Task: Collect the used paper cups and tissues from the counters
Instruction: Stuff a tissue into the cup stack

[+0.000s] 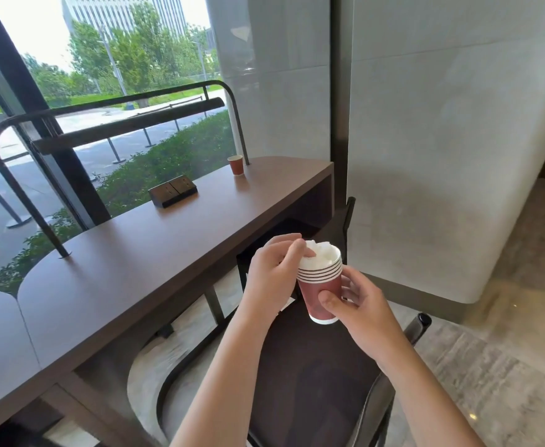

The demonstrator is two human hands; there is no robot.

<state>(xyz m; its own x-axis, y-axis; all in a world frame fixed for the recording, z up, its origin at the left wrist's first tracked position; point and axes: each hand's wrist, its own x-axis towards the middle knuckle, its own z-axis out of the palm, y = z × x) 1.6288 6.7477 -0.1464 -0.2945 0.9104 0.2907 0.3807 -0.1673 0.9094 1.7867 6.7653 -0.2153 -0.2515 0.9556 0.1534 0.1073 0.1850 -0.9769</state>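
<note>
Cup stack [321,285], lower centre of frame, over the chair [313,375]: about five nested red cups by rim count. White tissue [319,256] wadded in the top cup. Right hand [358,304] wraps the stack, thumb across the front. Left hand [276,269] pinches and presses the tissue at the rim. Best to tamp it well below the rim while keeping the stack upright. One lone cup [236,164] left on the counter [142,246], upper centre, beside the lamp post. One socket box [173,190] left of it.
</note>
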